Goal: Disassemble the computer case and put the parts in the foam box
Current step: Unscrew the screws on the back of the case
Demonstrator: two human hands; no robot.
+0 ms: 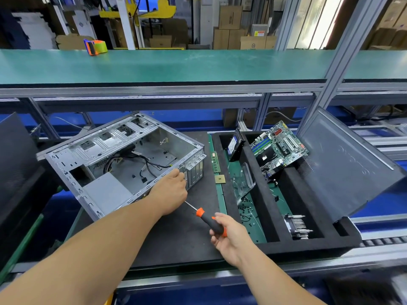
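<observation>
Steadying the grey metal computer case (pixel 123 164) on the black mat with my left hand (pixel 170 192) gripping its rim, my right hand (pixel 229 236) clenching the orange-black screwdriver (pixel 210 221), I risk slipping off a screw.

Bright even light, wide-angle edge distortion

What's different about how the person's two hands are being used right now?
The left hand reaches forward to the computer case and grips its near rear edge; the right hand stays back, nearer the body, apart from the case. The left hand holds no tool, while the right hand's fingers curl round the handle of an orange-and-black screwdriver, its tip pointing toward the case. Both are bare and over the dark work mat.
</observation>
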